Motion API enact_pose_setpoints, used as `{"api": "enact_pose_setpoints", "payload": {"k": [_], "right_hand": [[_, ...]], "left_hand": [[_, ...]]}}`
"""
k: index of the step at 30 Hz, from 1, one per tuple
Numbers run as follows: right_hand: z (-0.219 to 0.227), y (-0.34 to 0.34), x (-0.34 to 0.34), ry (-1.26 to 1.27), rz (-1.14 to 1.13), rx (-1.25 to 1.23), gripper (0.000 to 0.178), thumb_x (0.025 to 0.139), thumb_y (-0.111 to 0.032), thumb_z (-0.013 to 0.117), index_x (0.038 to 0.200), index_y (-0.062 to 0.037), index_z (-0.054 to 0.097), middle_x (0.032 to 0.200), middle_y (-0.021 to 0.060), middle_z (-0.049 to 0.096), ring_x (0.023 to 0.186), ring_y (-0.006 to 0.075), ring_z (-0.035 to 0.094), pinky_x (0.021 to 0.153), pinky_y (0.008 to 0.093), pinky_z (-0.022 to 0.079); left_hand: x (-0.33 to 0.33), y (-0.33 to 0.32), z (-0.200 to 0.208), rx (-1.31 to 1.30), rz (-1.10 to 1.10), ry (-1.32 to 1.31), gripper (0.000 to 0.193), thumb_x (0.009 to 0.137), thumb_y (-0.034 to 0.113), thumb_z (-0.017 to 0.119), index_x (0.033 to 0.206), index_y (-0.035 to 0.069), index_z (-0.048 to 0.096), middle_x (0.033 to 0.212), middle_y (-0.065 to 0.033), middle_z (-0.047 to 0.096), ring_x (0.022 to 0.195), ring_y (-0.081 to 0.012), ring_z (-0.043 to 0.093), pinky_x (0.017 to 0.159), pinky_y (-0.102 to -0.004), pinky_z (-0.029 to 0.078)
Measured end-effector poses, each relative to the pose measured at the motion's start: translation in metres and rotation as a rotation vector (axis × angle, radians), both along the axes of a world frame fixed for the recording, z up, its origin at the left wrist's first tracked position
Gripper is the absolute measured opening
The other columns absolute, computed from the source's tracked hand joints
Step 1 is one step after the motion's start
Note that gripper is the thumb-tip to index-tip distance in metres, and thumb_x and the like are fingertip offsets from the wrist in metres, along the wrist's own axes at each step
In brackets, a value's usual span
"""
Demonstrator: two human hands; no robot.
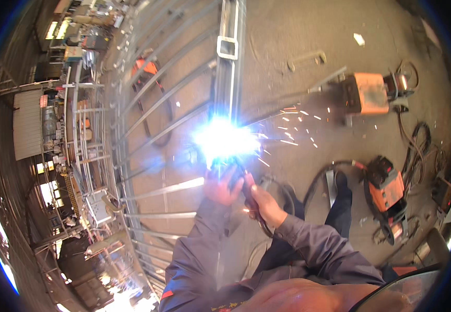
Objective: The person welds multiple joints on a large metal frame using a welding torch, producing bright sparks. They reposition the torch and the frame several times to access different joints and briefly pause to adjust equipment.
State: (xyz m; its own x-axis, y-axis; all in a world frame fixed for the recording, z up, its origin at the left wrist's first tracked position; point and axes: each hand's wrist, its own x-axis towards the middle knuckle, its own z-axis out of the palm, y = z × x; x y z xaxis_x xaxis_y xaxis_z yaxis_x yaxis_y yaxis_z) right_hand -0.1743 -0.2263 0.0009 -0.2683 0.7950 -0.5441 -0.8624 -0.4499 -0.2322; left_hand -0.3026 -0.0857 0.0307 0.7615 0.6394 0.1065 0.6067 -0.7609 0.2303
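Note:
My right hand (269, 207) grips a welding torch (251, 197), and its dark cable runs back beneath my wrist. At the torch's far end a blinding blue-white arc (225, 139) burns, throwing orange sparks to the right. The glare hides the torch tip and the joint. Just left of the torch, my left hand (223, 190) is closed close below the arc; what its fingers hold is lost in the brightness. A long metal frame beam (229, 78) stretches away beyond the arc, with a square tube end or ring (227, 48) on it.
Slanting metal bars (165, 216) fan out to the left. An orange machine (368, 93) stands far right, and an orange-and-black wire feeder (384, 184) sits nearer, with coiled cables (418, 143) beside it. A metal handle-shaped piece (307, 61) lies on the floor. Racks of metal (85, 112) line the far left.

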Motion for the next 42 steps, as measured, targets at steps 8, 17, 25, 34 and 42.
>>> {"api": "enact_pose_setpoints", "payload": {"k": [8,17,25,34,42], "right_hand": [[-0.005,-0.003,0.0,-0.028,0.02,-0.042,0.044,0.106,-0.056,0.049,0.115,-0.0142,0.056,0.074,0.0009,0.05,0.059,0.0142,0.048,0.054,0.0306,0.04],[0.04,-0.039,0.022,-0.416,0.04,0.093,0.046,0.11,-0.05,0.045,0.124,-0.0076,0.054,0.076,0.0004,0.052,0.06,0.0123,0.049,0.054,0.0283,0.041],[0.116,-0.107,0.07,-0.707,0.067,0.24,0.059,0.11,-0.044,0.048,0.153,-0.0045,0.04,0.081,-0.0009,0.052,0.063,0.0082,0.048,0.056,0.0269,0.043],[0.2,-0.126,0.122,-1.016,0.044,0.633,0.052,0.104,-0.021,0.062,0.148,-0.0004,0.044,0.105,0.004,0.061,0.091,0.011,0.061,0.08,0.0303,0.053],[0.232,-0.127,0.152,-0.456,0.546,0.775,0.078,0.096,-0.064,0.063,0.144,-0.0046,0.048,0.104,0.0102,0.068,0.085,0.0172,0.066,0.071,0.031,0.054]], "left_hand": [[0.006,-0.001,0.016,-0.09,-0.036,-0.029,0.044,0.089,0.036,0.072,0.119,0.005,0.073,0.111,-0.014,0.073,0.097,-0.0316,0.067,0.092,-0.0469,0.05],[-0.001,-0.006,0.028,-0.13,-0.036,-0.144,0.031,0.088,0.039,0.073,0.093,0.008,0.076,0.091,-0.0096,0.071,0.092,-0.0308,0.065,0.086,-0.045,0.048],[-0.005,-0.017,0.035,-0.21,0.074,-0.295,0.032,0.092,0.038,0.072,0.102,0.008,0.077,0.097,-0.0127,0.074,0.095,-0.033,0.067,0.089,-0.045,0.051],[0.024,-0.181,0.122,-0.687,0.486,-0.856,0.038,0.098,0.03,0.069,0.123,0.002,0.072,0.11,-0.0104,0.074,0.106,-0.0211,0.068,0.095,-0.0351,0.052],[0.077,-0.259,0.24,-0.5,0.318,-1.203,0.038,0.101,0.022,0.066,0.131,-0.001,0.064,0.124,-0.0154,0.068,0.111,-0.0258,0.066,0.096,-0.0374,0.05]]}}
